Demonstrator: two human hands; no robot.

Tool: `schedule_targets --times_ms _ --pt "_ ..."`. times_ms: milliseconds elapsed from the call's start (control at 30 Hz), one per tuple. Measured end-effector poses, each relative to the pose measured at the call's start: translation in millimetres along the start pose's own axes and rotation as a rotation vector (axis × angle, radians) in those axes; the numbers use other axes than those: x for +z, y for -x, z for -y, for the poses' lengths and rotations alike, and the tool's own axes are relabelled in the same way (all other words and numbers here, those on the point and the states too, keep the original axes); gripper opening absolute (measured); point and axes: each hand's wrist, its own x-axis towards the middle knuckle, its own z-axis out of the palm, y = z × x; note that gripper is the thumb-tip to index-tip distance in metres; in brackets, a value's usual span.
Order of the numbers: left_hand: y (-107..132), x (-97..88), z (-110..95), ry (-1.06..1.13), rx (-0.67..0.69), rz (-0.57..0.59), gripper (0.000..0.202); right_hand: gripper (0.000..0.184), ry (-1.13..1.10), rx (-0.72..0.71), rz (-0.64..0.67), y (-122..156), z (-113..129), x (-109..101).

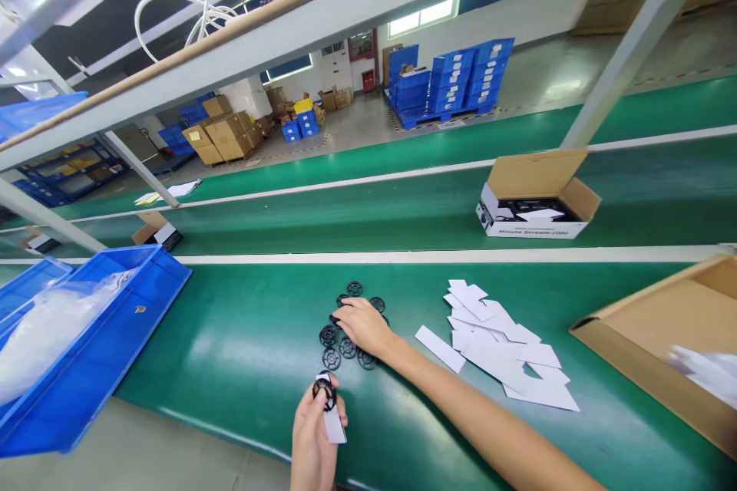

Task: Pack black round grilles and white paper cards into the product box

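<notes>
My left hand (314, 433) is near the table's front edge, its fingers closed on a small white card (335, 426) with a black round grille part (325, 391) on top of it. My right hand (362, 326) reaches forward and rests palm down on a cluster of several black round grille parts (339, 341) lying on the green mat (242, 337). Its fingertips touch one of them; whether they grip it is hidden. To the right of that hand lies a loose heap of white cards (500, 341).
A blue plastic bin (109, 345) with a clear plastic bag in it stands at the left. An open cardboard box (662, 330) sits at the right edge. Another small open box (535, 203) rides on the green conveyor behind. Metal frame bars cross overhead.
</notes>
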Motion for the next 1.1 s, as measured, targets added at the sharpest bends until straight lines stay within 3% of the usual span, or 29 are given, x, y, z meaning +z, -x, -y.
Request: schedule_targets --times_ms 133,200,300,400,500,600,767,1100 --pt "2.7 -5.3 -0.3 0.008 0.015 -0.023 0.038 0.028 -0.047 0.219 -0.089 -2.8 -12.7 -8.1" --pt "2.2 -5.6 0.2 0.01 0.015 -0.024 0.037 0.03 -0.016 0.25 -0.128 -3.0 -16.7 -15.2" --pt "-0.3 -3.6 1.0 0.015 0.008 -0.014 0.035 0.034 -0.001 0.104 -0.122 -2.3 -11.2 -19.3" --pt "-2.0 -1.5 0.9 0.018 0.01 0.001 0.034 0.039 -0.021 -0.162 0.028 -1.2 2.9 -10.4" --pt "-1.4 -2.6 0.2 0.021 0.019 0.01 0.035 0.025 -0.007 -0.269 0.115 -1.0 13.7 4.2" --pt "0.4 -6.8 0.0 0.024 0.024 0.002 0.033 0.016 -0.047 -0.203 0.07 -4.6 16.9 13.5" --pt "0.9 -11.3 1.1 0.03 0.019 -0.024 0.035 0.039 -0.1 -0.001 0.013 -18.6 16.1 13.2" --pt "1.5 -9.7 -6.2 0.038 0.021 -0.049 0.035 0.016 0.019 0.029 -0.146 -16.1 4.5 -8.2"
